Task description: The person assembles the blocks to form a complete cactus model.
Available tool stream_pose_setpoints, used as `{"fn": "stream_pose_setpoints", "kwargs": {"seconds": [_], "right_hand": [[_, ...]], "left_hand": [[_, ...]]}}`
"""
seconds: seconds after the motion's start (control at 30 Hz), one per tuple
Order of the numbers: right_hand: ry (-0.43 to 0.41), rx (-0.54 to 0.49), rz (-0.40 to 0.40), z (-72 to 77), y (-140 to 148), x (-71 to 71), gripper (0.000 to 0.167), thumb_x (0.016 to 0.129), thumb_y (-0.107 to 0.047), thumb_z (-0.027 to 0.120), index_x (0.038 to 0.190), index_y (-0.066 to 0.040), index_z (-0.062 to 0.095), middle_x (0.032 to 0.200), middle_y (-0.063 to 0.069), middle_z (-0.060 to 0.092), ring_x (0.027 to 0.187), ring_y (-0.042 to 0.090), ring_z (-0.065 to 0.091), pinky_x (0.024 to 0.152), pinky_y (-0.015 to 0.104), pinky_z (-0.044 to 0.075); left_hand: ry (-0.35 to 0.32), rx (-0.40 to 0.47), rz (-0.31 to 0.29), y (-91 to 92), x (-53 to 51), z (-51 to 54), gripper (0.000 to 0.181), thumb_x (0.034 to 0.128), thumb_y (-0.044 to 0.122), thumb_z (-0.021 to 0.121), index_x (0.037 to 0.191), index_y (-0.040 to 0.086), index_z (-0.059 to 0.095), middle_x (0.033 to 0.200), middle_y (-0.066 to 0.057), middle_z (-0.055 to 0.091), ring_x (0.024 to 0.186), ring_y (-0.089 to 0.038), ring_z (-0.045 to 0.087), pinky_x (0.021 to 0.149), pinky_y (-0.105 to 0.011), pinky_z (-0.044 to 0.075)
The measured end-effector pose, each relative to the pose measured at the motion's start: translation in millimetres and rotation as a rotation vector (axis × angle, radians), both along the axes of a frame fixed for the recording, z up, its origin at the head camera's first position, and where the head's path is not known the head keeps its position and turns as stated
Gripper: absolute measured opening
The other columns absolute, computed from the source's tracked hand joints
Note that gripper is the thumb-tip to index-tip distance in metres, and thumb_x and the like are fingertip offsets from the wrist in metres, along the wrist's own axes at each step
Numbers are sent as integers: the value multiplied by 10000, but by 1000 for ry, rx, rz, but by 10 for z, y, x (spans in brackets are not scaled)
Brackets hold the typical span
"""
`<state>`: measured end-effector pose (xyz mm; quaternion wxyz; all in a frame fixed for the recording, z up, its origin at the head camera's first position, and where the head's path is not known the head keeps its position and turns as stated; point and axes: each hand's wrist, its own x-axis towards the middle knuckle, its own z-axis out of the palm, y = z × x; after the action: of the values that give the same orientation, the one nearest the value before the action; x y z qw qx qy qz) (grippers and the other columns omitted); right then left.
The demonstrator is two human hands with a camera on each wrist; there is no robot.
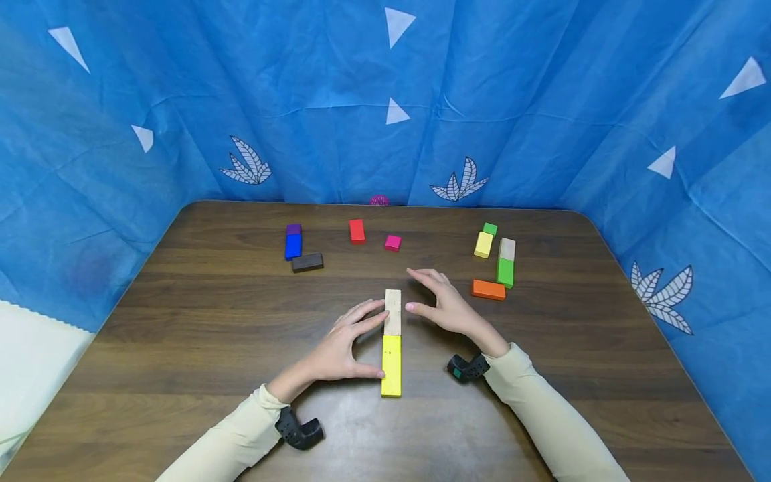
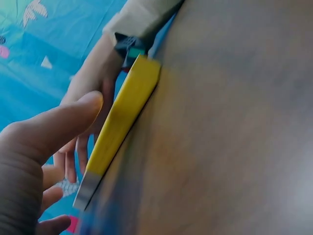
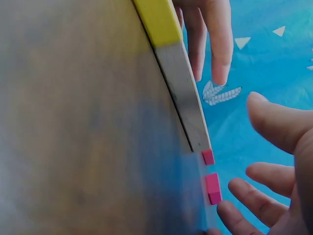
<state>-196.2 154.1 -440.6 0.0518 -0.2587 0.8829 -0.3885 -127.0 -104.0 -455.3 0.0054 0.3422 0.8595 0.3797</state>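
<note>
A yellow block point(image 1: 391, 366) and a pale wooden block point(image 1: 393, 312) lie end to end in a straight line on the table. My left hand point(image 1: 337, 349) is spread along their left side, thumb by the yellow block and fingertips by the pale one; whether they touch is hard to tell. On the other side, my right hand point(image 1: 448, 306) hovers near the pale block's far end, thumb and fingers apart and holding nothing. The right wrist view shows a gap between the right thumb point(image 3: 266, 117) and the pale block point(image 3: 183, 93).
Toward the back left lie purple, blue point(image 1: 293, 246) and dark brown point(image 1: 308, 262) blocks. A red block point(image 1: 357, 231) and a pink one point(image 1: 393, 243) are at the back middle. Green, pale yellow, pale wooden and orange point(image 1: 488, 290) blocks sit at the right. A blue curtain point(image 1: 337, 100) surrounds the table.
</note>
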Motion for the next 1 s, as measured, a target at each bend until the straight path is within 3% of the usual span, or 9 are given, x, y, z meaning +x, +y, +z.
{"fn": "stream_pose_setpoints", "kwargs": {"seconds": [0.13,0.3,0.43,0.7,0.83,1.0], "right_hand": [[0,-25,-12,20,-15,-76,640,899,-288,711,1454,-82,466,1426,146,477,1290,337,460,1067,532,417],[30,-53,-51,55,-49,-199,593,909,-249,701,1428,-53,492,1404,159,494,1255,339,505,1030,524,454],[31,-89,-128,102,-106,-348,565,915,-225,692,1408,-24,503,1390,181,501,1223,357,527,1001,526,473],[-70,-82,-324,109,-311,-728,539,927,-257,672,1404,-64,512,1385,166,507,1234,333,539,1012,476,477],[-74,-81,-358,64,-372,-909,523,920,-237,686,1387,-61,530,1371,157,529,1208,318,558,1002,447,487],[-66,-82,-360,7,-395,-1037,496,903,-221,709,1351,-59,572,1329,150,580,1135,305,586,967,419,502]], "left_hand": [[27,-63,-45,-13,-89,-14,912,687,443,852,1451,109,482,1574,-81,355,1478,-384,237,1107,-654,259],[70,-95,-74,10,-111,-14,869,706,467,825,1433,111,508,1572,-75,364,1470,-388,260,1121,-621,243],[97,-109,-74,29,-109,-16,856,715,495,807,1430,128,514,1568,-61,376,1466,-368,283,1123,-617,242],[97,-113,-70,13,-83,-42,839,732,504,795,1433,137,514,1568,-49,377,1467,-342,294,1123,-610,243],[90,-122,-61,7,-92,-50,837,736,507,793,1437,149,509,1572,-33,371,1473,-322,289,1132,-598,237],[90,-126,-58,-3,-102,-51,832,735,503,794,1432,145,515,1567,-40,381,1467,-328,299,1127,-599,243]]}}
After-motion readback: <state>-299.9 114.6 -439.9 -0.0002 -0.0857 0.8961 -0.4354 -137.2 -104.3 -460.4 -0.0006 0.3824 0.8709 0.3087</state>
